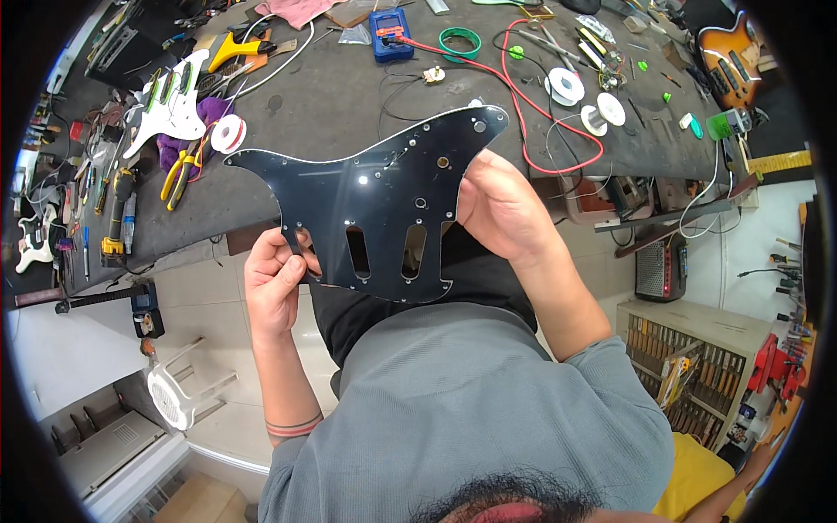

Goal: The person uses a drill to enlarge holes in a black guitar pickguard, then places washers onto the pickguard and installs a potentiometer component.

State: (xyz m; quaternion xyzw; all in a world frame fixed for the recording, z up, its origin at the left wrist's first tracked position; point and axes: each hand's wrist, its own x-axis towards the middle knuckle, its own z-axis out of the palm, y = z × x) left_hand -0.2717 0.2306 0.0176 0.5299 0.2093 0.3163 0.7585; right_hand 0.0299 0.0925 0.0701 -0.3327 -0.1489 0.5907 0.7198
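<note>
A black guitar pickguard (331, 192) with a pale edge, three long slots and small holes is held up above my lap at the near edge of the dark workbench (340, 87). My left hand (277, 279) grips its lower left end, thumb on the front and fingers through and behind it. My right hand (493, 205) holds its right edge, with the fingertips partly hidden behind the plate.
A white loaded pickguard (170, 109), pliers (183, 174), a drill (118, 209), wire spools (564, 85), a blue meter (391, 35) and red leads lie on the bench. A sunburst guitar (732, 65) stands at right. Another person's arm (732, 488) shows at lower right.
</note>
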